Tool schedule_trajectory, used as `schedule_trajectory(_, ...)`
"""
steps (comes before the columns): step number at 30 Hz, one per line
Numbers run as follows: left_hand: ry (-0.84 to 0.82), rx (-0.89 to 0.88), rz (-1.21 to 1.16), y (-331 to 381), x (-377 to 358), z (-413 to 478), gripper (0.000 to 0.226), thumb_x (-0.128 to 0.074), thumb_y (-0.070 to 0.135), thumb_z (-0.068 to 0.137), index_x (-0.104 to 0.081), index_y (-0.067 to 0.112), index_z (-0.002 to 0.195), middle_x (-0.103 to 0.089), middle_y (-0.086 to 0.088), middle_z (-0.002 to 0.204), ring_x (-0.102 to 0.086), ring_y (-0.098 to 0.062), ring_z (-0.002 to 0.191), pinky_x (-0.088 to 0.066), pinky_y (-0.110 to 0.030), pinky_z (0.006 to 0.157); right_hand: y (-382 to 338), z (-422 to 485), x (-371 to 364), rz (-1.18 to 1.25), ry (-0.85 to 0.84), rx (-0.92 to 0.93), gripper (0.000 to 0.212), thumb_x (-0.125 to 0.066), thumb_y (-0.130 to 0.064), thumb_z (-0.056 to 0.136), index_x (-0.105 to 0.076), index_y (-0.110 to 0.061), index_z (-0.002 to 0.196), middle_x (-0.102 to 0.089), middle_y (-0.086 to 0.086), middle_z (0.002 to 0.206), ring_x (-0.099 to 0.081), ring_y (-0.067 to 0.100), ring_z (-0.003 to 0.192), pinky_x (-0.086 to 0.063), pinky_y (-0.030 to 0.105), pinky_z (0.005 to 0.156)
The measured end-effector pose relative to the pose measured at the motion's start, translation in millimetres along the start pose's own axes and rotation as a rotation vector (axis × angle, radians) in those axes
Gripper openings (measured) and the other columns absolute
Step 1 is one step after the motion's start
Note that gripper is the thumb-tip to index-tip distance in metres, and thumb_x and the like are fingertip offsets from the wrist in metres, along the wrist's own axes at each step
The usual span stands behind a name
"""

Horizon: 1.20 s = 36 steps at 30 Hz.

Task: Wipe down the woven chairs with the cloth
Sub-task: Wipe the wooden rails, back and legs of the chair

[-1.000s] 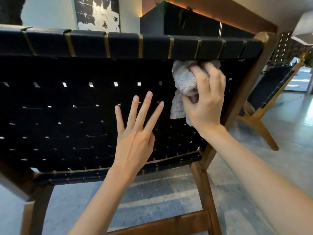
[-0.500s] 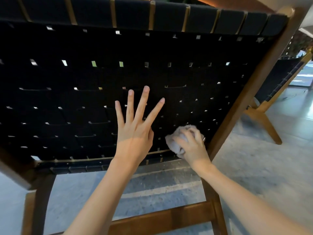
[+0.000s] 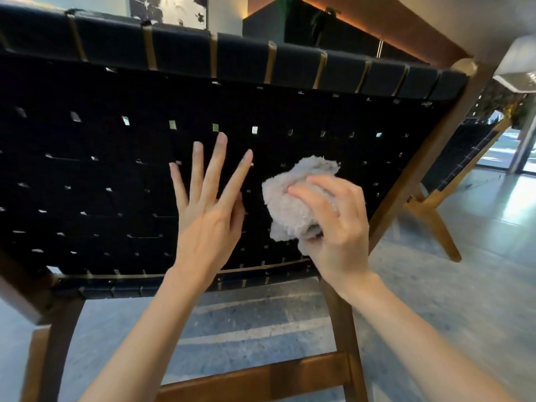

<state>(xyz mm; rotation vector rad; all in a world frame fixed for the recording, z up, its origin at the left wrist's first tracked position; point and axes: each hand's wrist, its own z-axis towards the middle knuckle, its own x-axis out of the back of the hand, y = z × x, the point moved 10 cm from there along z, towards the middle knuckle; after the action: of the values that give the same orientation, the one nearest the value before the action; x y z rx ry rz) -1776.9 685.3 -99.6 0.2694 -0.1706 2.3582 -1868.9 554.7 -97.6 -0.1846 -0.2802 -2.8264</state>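
The black woven back of a wooden-framed chair (image 3: 101, 175) fills most of the view, seen from behind. My left hand (image 3: 208, 207) lies flat against the weave near its middle, fingers straight and spread. Just to its right, my right hand (image 3: 333, 224) grips a bunched pale grey cloth (image 3: 293, 198) and presses it on the weave in the lower right part of the back. A second woven chair (image 3: 458, 152) stands beyond on the right.
The chair's brown wooden legs and lower crossbar (image 3: 261, 378) stand on a grey stone floor (image 3: 464, 285). A wooden table edge (image 3: 406, 27) hangs over the upper right. A dark cabinet and a wall picture lie behind the chair.
My right hand swept the cloth from the top right of the back down to its bottom edge, then up and slightly left to mid-height. My left hand stayed flat on the weave.
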Motion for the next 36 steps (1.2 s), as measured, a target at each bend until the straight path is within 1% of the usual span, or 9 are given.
schedule_trajectory(3,0.055,0.081,-0.056,-15,15,5,0.064,-0.054,0.008,0.093,-0.026,0.020,0.149,-0.003,-0.008,0.158,0.008,-0.025,0.146,0.004,-0.057,0.115,-8,52,16,-0.027,0.137,0.007,0.034,-0.061,-0.004,0.081,-0.066,-0.007,0.114,-0.052,0.011,0.119,-0.046,0.027,0.112,-0.043,0.037,0.095)
schedule_trajectory(10,0.082,0.089,-0.089,-29,25,4,0.057,-0.054,0.011,0.094,-0.032,0.018,0.147,-0.012,-0.010,0.157,0.003,-0.024,0.146,-0.001,-0.055,0.117,-6,72,-10,-0.086,0.223,-0.055,0.038,-0.073,0.001,0.075,-0.069,-0.005,0.112,-0.059,0.024,0.114,-0.048,0.031,0.109,-0.049,0.042,0.092)
schedule_trajectory(15,0.081,0.046,-0.021,-33,14,-5,0.059,-0.055,0.010,0.094,-0.032,0.019,0.147,-0.009,-0.011,0.157,0.003,-0.027,0.146,-0.001,-0.056,0.116,-6,59,-26,-0.121,0.314,-0.075,0.032,-0.073,-0.002,0.078,-0.072,-0.010,0.109,-0.060,0.018,0.114,-0.051,0.032,0.105,-0.049,0.043,0.089)
schedule_trajectory(20,0.060,0.073,0.032,-47,0,-29,0.060,-0.054,0.007,0.095,-0.030,0.021,0.148,-0.003,-0.008,0.158,0.007,-0.028,0.146,0.001,-0.052,0.117,-5,35,-46,-0.075,0.305,-0.055,0.031,-0.076,-0.013,0.082,-0.070,-0.010,0.112,-0.040,0.007,0.120,-0.045,0.027,0.107,-0.046,0.037,0.093)
schedule_trajectory(24,0.016,0.075,0.053,-55,-12,-48,0.062,-0.055,0.010,0.096,-0.025,0.023,0.148,0.000,-0.005,0.157,0.007,-0.027,0.146,0.001,-0.049,0.118,-3,-23,-85,-0.051,0.074,-0.097,0.028,-0.069,-0.012,0.080,-0.072,-0.010,0.108,-0.040,0.006,0.121,-0.043,0.028,0.108,-0.048,0.043,0.088)
schedule_trajectory(27,-0.018,0.081,0.070,-60,-18,-60,0.069,-0.059,0.007,0.093,-0.022,0.024,0.149,0.000,-0.005,0.157,0.006,-0.026,0.146,0.000,-0.048,0.119,-5,-83,-125,-0.008,-0.216,-0.157,0.046,-0.076,0.007,0.066,-0.073,-0.012,0.107,-0.044,0.005,0.123,-0.040,0.028,0.111,-0.049,0.049,0.089)
schedule_trajectory(31,-0.087,0.058,0.125,-64,-23,-69,0.100,-0.068,-0.016,0.076,-0.016,0.027,0.150,0.003,-0.005,0.159,0.005,-0.029,0.146,-0.003,-0.049,0.119,-10,-132,-154,0.043,-0.480,-0.251,0.062,-0.073,0.023,0.052,-0.073,-0.010,0.105,-0.062,0.017,0.115,-0.053,0.036,0.112,-0.053,0.048,0.087)
schedule_trajectory(33,-0.076,0.065,0.142,-64,-21,-69,0.104,-0.070,-0.019,0.071,-0.020,0.028,0.150,-0.002,-0.004,0.159,-0.001,-0.029,0.147,-0.007,-0.047,0.119,-8,-139,-162,0.051,-0.589,-0.314,0.062,-0.066,0.022,0.061,-0.070,-0.012,0.113,-0.058,0.015,0.122,-0.052,0.038,0.116,-0.049,0.046,0.094)
schedule_trajectory(36,-0.024,0.104,0.142,-60,-11,-68,0.095,-0.073,-0.013,0.071,-0.032,0.030,0.145,-0.017,-0.004,0.155,-0.018,-0.025,0.143,-0.013,-0.033,0.112,-13,-134,-159,0.065,-0.717,-0.279,0.062,-0.055,0.012,0.079,-0.058,-0.023,0.130,-0.045,0.006,0.135,-0.037,0.028,0.125,-0.035,0.035,0.103)
